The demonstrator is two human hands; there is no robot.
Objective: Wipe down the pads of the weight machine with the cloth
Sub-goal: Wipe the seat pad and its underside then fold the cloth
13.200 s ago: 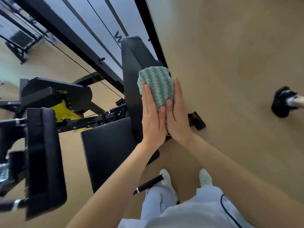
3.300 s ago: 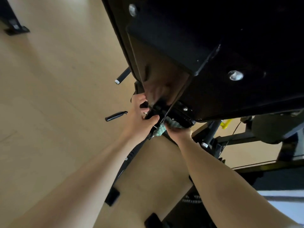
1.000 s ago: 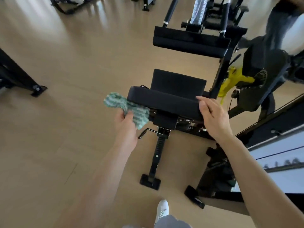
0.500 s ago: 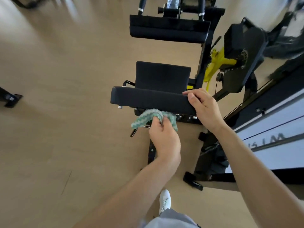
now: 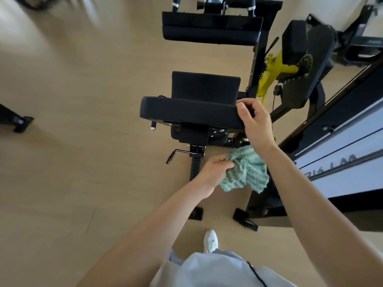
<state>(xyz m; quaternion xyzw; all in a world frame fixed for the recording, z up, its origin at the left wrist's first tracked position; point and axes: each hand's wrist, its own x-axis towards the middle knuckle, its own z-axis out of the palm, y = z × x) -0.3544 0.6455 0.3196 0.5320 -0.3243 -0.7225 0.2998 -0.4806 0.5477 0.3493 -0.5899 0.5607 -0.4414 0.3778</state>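
While the weight machine [image 5: 269, 65] fills the far side of the wooden floor [image 5: 72, 141], its back pad [image 5: 192, 111] runs left to right just ahead of the person, the seat pad [image 5: 205, 85] beyond it. Gripping the pad's right end, the right hand [image 5: 253, 121] has its fingers curled over the edge. Lower and nearer, the left hand [image 5: 215, 170] pinches the bunched green cloth [image 5: 246, 170], which hangs free below the pad, so it looks best placed to lift and sweep along it.

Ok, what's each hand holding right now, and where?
Left hand pinches the green cloth at its bunched left edge. Right hand curls over the right end of the backrest pad.
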